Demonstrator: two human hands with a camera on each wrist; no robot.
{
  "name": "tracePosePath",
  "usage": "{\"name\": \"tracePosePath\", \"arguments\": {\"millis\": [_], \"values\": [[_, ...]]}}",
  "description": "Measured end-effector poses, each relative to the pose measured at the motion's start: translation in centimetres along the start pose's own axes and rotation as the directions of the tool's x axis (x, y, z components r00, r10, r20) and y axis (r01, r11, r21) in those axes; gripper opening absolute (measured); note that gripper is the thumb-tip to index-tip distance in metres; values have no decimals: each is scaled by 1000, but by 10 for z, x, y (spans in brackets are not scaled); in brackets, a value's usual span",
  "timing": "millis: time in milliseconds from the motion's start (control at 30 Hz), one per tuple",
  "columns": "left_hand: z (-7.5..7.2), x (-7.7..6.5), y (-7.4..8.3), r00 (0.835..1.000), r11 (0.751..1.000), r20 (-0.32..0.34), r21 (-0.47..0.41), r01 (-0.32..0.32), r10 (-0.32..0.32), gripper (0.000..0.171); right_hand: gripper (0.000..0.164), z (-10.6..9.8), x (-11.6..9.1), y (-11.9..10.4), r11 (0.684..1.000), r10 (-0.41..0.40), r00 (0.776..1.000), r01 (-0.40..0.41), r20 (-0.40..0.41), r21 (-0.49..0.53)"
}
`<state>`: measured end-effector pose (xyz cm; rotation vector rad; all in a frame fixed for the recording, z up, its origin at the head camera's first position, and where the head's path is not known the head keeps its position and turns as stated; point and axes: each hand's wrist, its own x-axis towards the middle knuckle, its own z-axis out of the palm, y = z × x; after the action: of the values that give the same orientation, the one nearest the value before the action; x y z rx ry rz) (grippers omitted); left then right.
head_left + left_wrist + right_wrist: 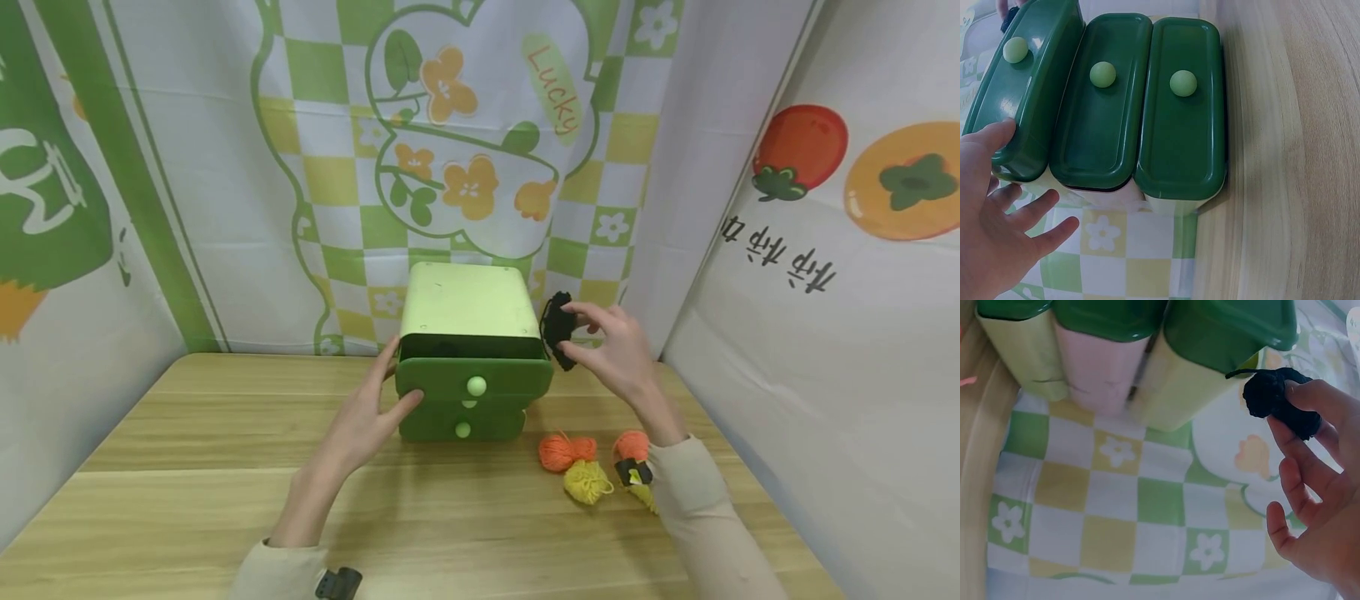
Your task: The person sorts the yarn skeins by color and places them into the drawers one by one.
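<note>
A small light-green cabinet (467, 302) with dark green drawer fronts stands on the table. Its top drawer (442, 377) sticks out, with a dark gap above its front. My left hand (366, 415) is at that drawer's left end: the thumb rests on the front and the other fingers stretch along the side, spread out in the left wrist view. Beside the cabinet's right side, my right hand (617, 348) pinches a small skein of black yarn (558, 329) between thumb and fingers. A loose strand (1244, 372) hangs off the skein in the right wrist view.
Orange yarn (562, 452) and yellow yarn (587, 482) lie on the wooden table (450, 533) right of the cabinet. Another orange skein (632, 447) with a black band lies partly behind my right forearm. A patterned cloth (322, 192) hangs behind the cabinet.
</note>
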<state>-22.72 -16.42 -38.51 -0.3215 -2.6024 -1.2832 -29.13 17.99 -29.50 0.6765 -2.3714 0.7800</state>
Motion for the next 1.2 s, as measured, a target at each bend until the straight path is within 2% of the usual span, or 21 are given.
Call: {"name": "tracePosePath", "arguments": {"millis": [200,400,667,767,1000,1200], "values": [[-1,0,2,1000,1000,-3,-4,-5,5,89,49,2,7,-13,998,-57,998,57,-3,18],[-1,0,2,1000,1000,-1,-8,-2,2,88,50,6,13,-24,995,-99,995,99,33,0],[0,0,1,1000,1000,-3,-3,-4,4,88,46,15,14,-28,987,-160,985,162,69,-11],[0,0,1,1000,1000,0,0,0,0,87,47,17,13,-28,991,-137,984,135,111,24],[-1,1,2,1000,1000,2,-12,-5,5,87,52,19,13,-29,988,-21,976,-13,218,154],[-1,0,2,1000,1000,2,-13,-5,5,87,49,20,10,-26,982,4,968,-51,250,183]]}}
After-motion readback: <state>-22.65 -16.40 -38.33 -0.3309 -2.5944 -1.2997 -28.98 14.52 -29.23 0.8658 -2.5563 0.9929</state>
